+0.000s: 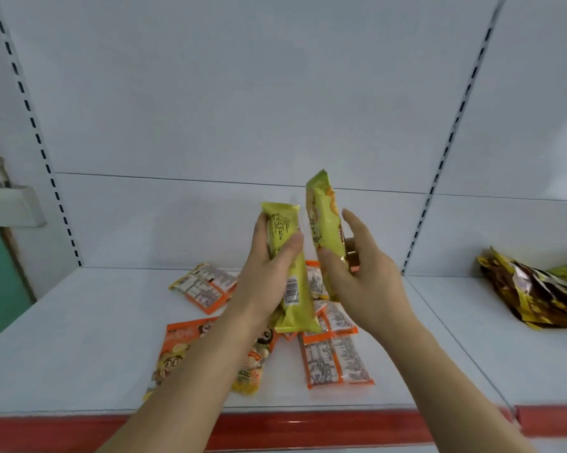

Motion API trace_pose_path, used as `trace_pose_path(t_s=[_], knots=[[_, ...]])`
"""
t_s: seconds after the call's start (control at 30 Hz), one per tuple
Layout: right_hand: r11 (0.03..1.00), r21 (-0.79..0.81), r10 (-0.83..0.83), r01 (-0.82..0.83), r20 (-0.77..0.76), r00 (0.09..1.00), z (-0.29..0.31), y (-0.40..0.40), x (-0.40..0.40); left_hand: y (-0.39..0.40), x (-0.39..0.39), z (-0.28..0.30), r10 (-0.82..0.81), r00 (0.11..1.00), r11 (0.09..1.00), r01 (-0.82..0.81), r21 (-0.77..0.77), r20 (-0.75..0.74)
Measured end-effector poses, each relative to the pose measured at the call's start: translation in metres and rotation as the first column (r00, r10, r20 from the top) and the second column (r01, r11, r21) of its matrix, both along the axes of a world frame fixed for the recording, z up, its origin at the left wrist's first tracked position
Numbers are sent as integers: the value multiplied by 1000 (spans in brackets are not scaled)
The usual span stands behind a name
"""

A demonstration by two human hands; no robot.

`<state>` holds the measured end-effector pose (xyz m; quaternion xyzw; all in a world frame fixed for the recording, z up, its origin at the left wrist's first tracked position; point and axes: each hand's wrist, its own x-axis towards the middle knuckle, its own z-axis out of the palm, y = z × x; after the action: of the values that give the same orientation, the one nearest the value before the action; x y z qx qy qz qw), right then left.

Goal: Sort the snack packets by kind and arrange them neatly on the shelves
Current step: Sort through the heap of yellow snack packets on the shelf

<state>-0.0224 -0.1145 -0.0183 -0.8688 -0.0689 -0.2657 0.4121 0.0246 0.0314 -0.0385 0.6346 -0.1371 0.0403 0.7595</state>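
I see both hands raised over the white shelf [79,338], each with a long yellow-green snack packet. My left hand [269,266] is wrapped round one packet [287,266], thumb pressed across its face; this one shows its back side, with fine black print near the top and a white barcode label lower down. It stands nearly upright, its lower end hanging in front of the packets lying below. My right hand [360,276] pinches the second yellow-green packet [324,223] between thumb and fingers, the index finger stretched out straight beside it. This packet tilts a little to the left at the top, shows an orange picture near its upper edge and a red mark by the fingers. The two packets are just beside each other, not touching as far as I can tell. Something gold and shiny [352,256] sits behind the right hand's fingers; I cannot tell what it is.

On the shelf below lie the orange packets [334,361], some face down with white printed backs, and one face up with a cartoon figure [177,351]. More orange packets [207,286] lie further back on the left. On the next shelf bay to the right is a heap of gold and brown packets [530,289], with a bit of green beside it. A red strip [308,426] runs along the shelf's front edge.
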Motion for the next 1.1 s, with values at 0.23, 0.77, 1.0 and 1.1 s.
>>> trace_pose_path(t_s=[0.23,0.77,1.0,1.1], knots=[[888,459,46,18,-129,991,-21,-52,-38,-93,-26,1,-123,992,991,122,-48,-21],[889,386,-227,247,-98,969,-16,-341,-160,-390,-144,8,-50,994,994,40,99,101],[841,406,-324,359,-155,933,-20,-451,-165,-505,-145,14,-115,993,986,114,124,6],[848,372,-339,376,-163,926,-18,-494,-148,-543,-130,16,-163,986,964,163,210,-17]])
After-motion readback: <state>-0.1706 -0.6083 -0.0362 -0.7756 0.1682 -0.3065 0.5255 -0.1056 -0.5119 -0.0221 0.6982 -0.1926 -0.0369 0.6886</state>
